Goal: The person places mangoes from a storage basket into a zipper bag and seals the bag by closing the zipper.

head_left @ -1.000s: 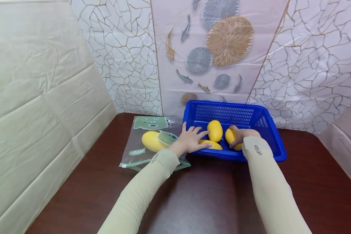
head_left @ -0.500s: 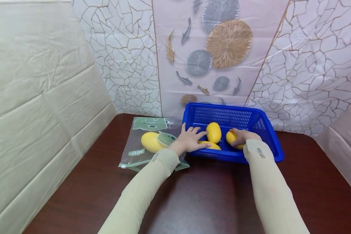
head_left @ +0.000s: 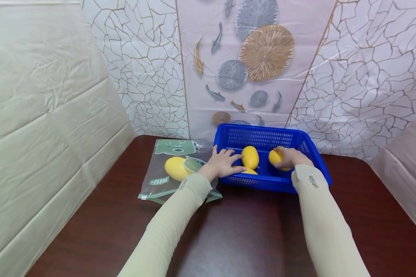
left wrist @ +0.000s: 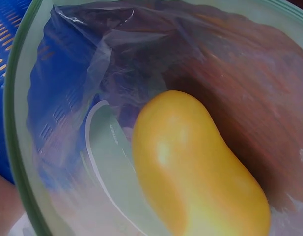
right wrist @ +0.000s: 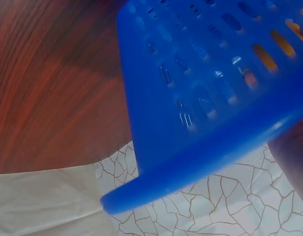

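My right hand (head_left: 293, 157) grips a yellow mango (head_left: 275, 157) in the right part of the blue plastic basket (head_left: 274, 185). Over the basket's left end my left hand (head_left: 221, 163) spreads its fingers, near an upright-lying mango (head_left: 250, 157) and above another mango (head_left: 250, 171) that it partly covers. Under my left forearm lies a clear zip bag (head_left: 159, 190) with green print, a mango (head_left: 176, 168) inside it. The left wrist view looks into the bag's mouth at that mango (left wrist: 195, 167). In the right wrist view the basket wall (right wrist: 190, 98) hides most of my right hand.
The dark brown wooden table (head_left: 235, 238) carries the bag and basket. Behind it hangs a patterned cloth (head_left: 232, 75) with fish and round shapes, close to the basket's back rim. A cream cloth wall (head_left: 52, 127) borders the left side.
The mango in my right hand has turned and shifted slightly back and right within the basket. My left hand stays at the basket's left end. The head view has shifted a little.
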`<control>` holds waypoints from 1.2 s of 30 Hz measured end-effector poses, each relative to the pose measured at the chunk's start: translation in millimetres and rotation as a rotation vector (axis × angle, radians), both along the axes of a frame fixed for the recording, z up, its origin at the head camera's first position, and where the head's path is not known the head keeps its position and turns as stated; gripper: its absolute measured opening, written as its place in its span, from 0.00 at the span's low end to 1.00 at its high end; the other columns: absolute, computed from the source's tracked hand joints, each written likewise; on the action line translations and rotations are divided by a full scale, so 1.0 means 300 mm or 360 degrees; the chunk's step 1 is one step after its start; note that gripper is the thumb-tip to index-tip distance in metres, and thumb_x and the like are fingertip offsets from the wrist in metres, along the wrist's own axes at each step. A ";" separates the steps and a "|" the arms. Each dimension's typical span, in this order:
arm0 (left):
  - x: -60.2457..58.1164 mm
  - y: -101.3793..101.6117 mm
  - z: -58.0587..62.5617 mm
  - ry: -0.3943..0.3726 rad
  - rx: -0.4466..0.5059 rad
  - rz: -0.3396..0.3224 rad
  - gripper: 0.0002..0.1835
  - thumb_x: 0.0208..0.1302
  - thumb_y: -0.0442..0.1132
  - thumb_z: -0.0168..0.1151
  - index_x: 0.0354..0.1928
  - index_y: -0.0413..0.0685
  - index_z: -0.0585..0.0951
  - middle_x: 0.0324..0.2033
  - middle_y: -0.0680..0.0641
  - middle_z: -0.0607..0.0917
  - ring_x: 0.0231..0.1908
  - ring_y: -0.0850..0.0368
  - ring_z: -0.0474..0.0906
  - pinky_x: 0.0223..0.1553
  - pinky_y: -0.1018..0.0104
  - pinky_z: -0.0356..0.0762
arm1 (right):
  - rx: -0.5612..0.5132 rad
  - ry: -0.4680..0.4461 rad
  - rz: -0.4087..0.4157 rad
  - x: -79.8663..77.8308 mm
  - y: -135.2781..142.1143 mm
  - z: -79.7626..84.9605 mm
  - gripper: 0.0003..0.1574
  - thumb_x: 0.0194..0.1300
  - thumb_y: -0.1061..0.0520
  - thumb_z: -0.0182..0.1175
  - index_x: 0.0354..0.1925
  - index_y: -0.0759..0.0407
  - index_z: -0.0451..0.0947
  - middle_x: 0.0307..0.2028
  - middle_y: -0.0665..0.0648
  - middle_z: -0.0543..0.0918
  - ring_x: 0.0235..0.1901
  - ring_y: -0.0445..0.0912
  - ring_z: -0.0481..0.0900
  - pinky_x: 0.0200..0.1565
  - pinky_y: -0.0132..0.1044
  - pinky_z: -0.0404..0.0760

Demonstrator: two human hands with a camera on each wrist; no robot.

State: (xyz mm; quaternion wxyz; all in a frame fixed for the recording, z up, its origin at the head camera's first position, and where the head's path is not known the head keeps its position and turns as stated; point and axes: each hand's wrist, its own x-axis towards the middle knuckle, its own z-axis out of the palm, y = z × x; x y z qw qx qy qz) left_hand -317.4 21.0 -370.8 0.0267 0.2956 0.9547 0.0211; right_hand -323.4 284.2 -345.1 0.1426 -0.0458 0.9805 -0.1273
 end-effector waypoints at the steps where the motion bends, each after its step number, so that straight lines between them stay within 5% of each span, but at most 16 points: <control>1: 0.000 -0.002 0.001 -0.0002 0.0000 0.0001 0.35 0.64 0.71 0.36 0.70 0.67 0.60 0.69 0.49 0.63 0.69 0.49 0.57 0.68 0.37 0.38 | 0.0006 0.0017 0.0002 0.001 -0.001 0.002 0.44 0.59 0.48 0.58 0.69 0.60 0.56 0.60 0.73 0.68 0.48 0.61 0.69 0.53 0.61 0.68; 11: -0.009 -0.003 0.001 -0.0001 0.0000 0.0003 0.31 0.66 0.69 0.35 0.66 0.68 0.66 0.64 0.52 0.70 0.66 0.51 0.61 0.69 0.38 0.37 | 0.0015 0.0198 0.0074 0.004 0.013 0.019 0.40 0.56 0.52 0.62 0.64 0.64 0.62 0.51 0.72 0.75 0.40 0.59 0.72 0.47 0.57 0.71; 25: -0.007 -0.006 -0.005 0.0003 0.0014 0.0005 0.28 0.67 0.67 0.37 0.59 0.67 0.75 0.59 0.54 0.75 0.63 0.53 0.65 0.69 0.38 0.37 | 0.0080 0.0299 0.0132 0.010 0.028 0.020 0.37 0.57 0.46 0.61 0.57 0.69 0.70 0.50 0.74 0.77 0.40 0.60 0.74 0.46 0.57 0.72; 36: -0.006 -0.006 -0.007 -0.0008 0.0005 -0.0001 0.30 0.66 0.69 0.35 0.59 0.68 0.75 0.61 0.55 0.74 0.65 0.52 0.63 0.69 0.38 0.36 | 0.0079 0.0324 0.0185 0.017 0.041 0.030 0.33 0.58 0.53 0.61 0.57 0.69 0.70 0.49 0.74 0.76 0.44 0.62 0.72 0.48 0.60 0.70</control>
